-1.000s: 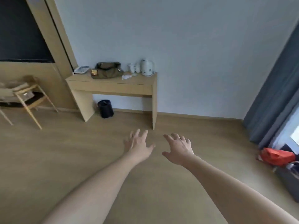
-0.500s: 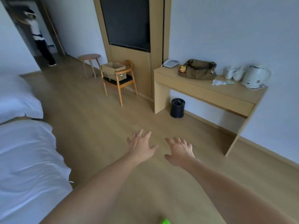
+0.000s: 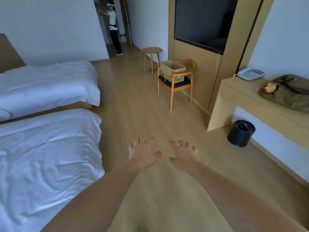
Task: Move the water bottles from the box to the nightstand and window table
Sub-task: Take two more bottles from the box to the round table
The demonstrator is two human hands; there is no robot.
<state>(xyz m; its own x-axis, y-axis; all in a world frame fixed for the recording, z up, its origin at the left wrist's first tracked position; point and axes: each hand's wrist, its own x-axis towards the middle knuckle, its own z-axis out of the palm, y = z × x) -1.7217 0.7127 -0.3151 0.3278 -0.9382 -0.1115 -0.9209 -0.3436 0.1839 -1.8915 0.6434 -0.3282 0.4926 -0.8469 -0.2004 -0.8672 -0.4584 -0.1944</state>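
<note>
Olive bag and phone on the desk.

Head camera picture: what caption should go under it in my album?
Two empty hands reach toward an open cardboard box on a wooden chair.

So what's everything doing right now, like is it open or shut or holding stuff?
left hand: open, fingers spread, holding nothing
right hand: open, fingers spread, holding nothing
cardboard box: flaps open, sitting on the chair
TV: screen dark
phone: handset resting on its cradle
bin: upright, no lid
beds: made, white covers
</note>
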